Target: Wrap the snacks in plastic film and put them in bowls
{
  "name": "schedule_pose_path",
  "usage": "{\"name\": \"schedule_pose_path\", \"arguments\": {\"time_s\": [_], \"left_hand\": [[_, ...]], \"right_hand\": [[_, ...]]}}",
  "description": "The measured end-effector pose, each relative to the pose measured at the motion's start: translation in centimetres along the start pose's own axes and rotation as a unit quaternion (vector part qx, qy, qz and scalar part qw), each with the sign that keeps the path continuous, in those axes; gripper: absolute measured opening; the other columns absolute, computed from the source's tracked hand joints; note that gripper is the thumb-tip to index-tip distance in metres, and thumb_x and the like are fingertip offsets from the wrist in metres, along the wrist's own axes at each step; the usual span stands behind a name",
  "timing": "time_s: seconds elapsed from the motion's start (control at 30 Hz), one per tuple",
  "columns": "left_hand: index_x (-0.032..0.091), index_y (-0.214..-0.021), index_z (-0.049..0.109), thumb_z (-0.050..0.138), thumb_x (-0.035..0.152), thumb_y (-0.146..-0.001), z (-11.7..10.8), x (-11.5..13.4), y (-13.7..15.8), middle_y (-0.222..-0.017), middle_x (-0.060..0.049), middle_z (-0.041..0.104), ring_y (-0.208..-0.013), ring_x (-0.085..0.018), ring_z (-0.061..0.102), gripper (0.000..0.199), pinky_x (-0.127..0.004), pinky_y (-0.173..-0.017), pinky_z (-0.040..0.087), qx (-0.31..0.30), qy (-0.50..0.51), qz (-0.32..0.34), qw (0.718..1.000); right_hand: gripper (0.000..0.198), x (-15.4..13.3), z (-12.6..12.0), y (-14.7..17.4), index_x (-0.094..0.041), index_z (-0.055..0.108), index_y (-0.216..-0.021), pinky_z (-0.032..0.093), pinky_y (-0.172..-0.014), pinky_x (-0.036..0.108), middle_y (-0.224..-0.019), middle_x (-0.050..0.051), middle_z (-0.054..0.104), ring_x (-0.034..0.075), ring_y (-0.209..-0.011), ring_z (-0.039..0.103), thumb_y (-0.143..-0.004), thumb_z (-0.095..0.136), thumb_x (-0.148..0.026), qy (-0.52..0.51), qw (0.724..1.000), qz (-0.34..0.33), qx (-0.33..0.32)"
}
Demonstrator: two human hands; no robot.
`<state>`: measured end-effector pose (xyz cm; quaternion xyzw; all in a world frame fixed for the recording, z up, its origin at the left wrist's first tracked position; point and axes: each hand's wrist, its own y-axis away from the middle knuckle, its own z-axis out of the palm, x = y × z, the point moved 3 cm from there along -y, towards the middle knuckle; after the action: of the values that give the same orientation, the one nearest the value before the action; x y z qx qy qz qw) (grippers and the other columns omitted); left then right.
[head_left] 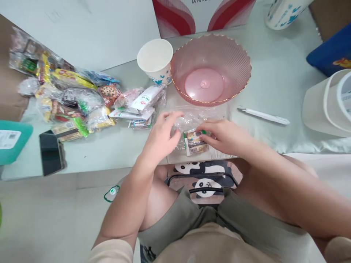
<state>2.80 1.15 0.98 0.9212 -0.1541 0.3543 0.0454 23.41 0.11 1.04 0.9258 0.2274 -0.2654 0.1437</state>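
Note:
My right hand (225,136) has its thumb and fingers closed on the right edge of a small snack packet (196,143), which has a clear wrapper, green ends and a barcode. Just left of it hovers my left hand (163,137), fingers curved and apart, holding nothing. A crinkled clear plastic bag (189,115) lies flat on the table beneath and behind the packet. Beyond the hands stands a pink ribbed bowl (211,87) with a gold scalloped rim; no contents show inside.
Wrapped snacks (82,98) lie piled at the left, near a dark phone (51,152) and a teal box (13,142). A white paper cup (155,58) touches the bowl. At right are a white utility knife (264,116), a white bucket (318,106) and a blue container (331,51).

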Motion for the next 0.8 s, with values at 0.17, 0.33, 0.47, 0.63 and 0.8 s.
{"name": "schedule_pose_path", "arguments": {"time_s": [0.17, 0.33, 0.47, 0.63, 0.8], "left_hand": [[0.02, -0.102, 0.069, 0.054, 0.02, -0.094, 1.0, -0.3, -0.3, -0.112, -0.011, 0.069, -0.108, -0.029, 0.069, 0.016, -0.046, -0.096, 0.055, -0.045, -0.049, -0.017, 0.998], [0.02, -0.115, 0.057, 0.064, 0.014, -0.085, 0.9, 0.5, -0.2, -0.122, -0.01, 0.065, -0.111, -0.025, 0.066, 0.032, -0.041, -0.098, 0.054, -0.008, -0.02, 0.002, 1.0], [0.022, -0.124, 0.051, 0.059, 0.003, -0.077, 1.0, 0.3, -0.2, -0.133, -0.01, 0.059, -0.103, -0.02, 0.065, 0.051, -0.036, -0.091, 0.055, -0.023, -0.002, 0.015, 1.0], [0.024, -0.132, 0.045, 0.057, -0.002, -0.069, 0.8, -0.3, -0.2, -0.137, -0.009, 0.055, -0.077, -0.012, 0.057, 0.069, -0.033, -0.08, 0.055, -0.043, 0.013, 0.007, 0.999], [0.023, -0.136, 0.044, 0.055, -0.001, -0.067, 0.4, -0.5, -0.2, -0.141, -0.009, 0.052, -0.087, -0.015, 0.06, 0.074, -0.033, -0.083, 0.054, -0.098, 0.022, 0.022, 0.995]], "right_hand": [[0.032, -0.5, 0.3, 0.3, -0.024, 0.068, -0.119, 0.042, -0.063, 0.031, -0.131, 0.009, 0.069, 0.02, -0.082, 0.07, -0.089, 0.069, -0.036, 0.066, 0.997, 0.027, -0.021], [0.04, -1.3, 0.5, 0.7, -0.021, 0.064, -0.122, 0.03, -0.055, 0.03, -0.114, 0.008, 0.069, 0.024, -0.085, 0.07, -0.086, 0.069, -0.038, 0.128, 0.99, 0.033, -0.05], [0.016, -1.6, 0.6, 1.3, -0.021, 0.062, -0.1, 0.031, -0.057, 0.029, -0.1, 0.007, 0.07, 0.022, -0.084, 0.068, -0.088, 0.062, -0.031, 0.1, 0.994, -0.001, -0.044], [0.014, -1.1, -0.5, 3.3, -0.024, 0.053, -0.098, 0.04, -0.058, 0.029, -0.081, 0.0, 0.069, 0.017, -0.064, 0.061, -0.085, 0.059, -0.025, -0.038, 0.997, 0.014, 0.059], [0.021, -0.2, -3.6, 4.9, -0.027, 0.055, -0.105, 0.047, -0.061, 0.031, -0.088, 0.0, 0.064, 0.018, -0.073, 0.061, -0.087, 0.066, -0.029, -0.173, 0.94, 0.015, 0.294]]}}
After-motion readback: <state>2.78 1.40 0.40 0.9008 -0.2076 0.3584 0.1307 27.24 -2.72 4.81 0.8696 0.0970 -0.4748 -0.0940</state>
